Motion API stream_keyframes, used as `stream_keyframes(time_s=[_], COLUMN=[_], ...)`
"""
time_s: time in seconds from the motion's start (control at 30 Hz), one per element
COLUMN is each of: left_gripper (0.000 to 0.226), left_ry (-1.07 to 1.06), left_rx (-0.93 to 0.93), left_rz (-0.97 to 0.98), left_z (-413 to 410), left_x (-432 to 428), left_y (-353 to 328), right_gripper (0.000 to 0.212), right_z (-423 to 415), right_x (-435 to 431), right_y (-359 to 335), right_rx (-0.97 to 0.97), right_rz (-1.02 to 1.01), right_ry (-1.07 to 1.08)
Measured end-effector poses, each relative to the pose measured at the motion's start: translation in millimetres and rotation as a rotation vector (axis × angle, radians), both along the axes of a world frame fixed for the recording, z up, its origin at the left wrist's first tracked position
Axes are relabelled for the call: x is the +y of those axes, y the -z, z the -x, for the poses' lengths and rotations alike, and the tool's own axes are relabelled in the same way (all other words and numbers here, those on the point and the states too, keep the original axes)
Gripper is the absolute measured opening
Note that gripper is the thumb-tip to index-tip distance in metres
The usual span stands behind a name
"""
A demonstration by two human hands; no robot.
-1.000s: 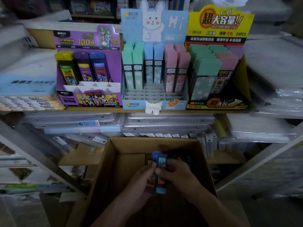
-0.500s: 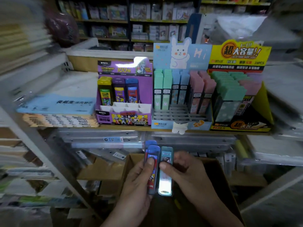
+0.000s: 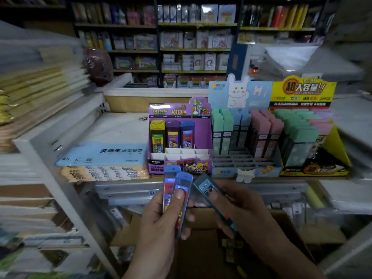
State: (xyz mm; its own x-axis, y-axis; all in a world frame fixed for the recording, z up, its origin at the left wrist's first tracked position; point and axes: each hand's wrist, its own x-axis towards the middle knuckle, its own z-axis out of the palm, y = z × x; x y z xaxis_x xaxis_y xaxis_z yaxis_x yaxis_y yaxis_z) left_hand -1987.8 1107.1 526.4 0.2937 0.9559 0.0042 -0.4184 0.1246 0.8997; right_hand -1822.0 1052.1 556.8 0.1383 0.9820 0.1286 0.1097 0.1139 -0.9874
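My left hand (image 3: 161, 222) grips two blue-capped pencil-lead cases (image 3: 177, 190) upright, thumb pressed on the front one. My right hand (image 3: 239, 210) holds a teal lead case (image 3: 209, 190) tilted to the left, just right of the blue pair. Both hands hover below the shelf edge, in front of the purple display box (image 3: 179, 137), which holds yellow, purple and blue cases in its back row and has bare white slots at the front.
A bunny display (image 3: 241, 141) with green, blue and pink cases and a yellow display (image 3: 310, 137) stand right of the purple box. Paper packs (image 3: 104, 156) lie to its left. An open cardboard box (image 3: 203, 250) sits under my hands. White shelf frame (image 3: 52, 190) at left.
Both hands rose out of the cardboard box with the cases toward the shelf. The right hand drew the teal case apart from the blue ones and tilted it.
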Motion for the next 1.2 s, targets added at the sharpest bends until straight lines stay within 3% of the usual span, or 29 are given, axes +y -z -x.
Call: stream_keyframes(time_s=[0.23, 0.43, 0.7, 0.93, 1.2], left_gripper=[0.030, 0.031, 0.035, 0.034, 0.027], left_ry=[0.019, 0.014, -0.026, -0.023, -0.059], left_rx=[-0.051, -0.008, 0.024, 0.006, -0.199], left_rz=[-0.143, -0.163, -0.130, -0.136, -0.065], left_z=[14, 22, 23, 18, 9], left_x=[27, 38, 37, 34, 38], left_y=[-16, -22, -26, -29, -40], right_gripper=[0.031, 0.036, 0.013, 0.014, 0.005], right_z=[4, 10, 9, 1, -35], right_x=[12, 20, 40, 49, 70], right_y=[-20, -40, -44, -58, -96], right_rx=[-0.022, 0.030, 0.223, 0.029, -0.229], right_rz=[0.003, -0.102, -0.268, -0.331, -0.414], right_ry=[-0.046, 0.081, 0.135, 0.162, 0.317])
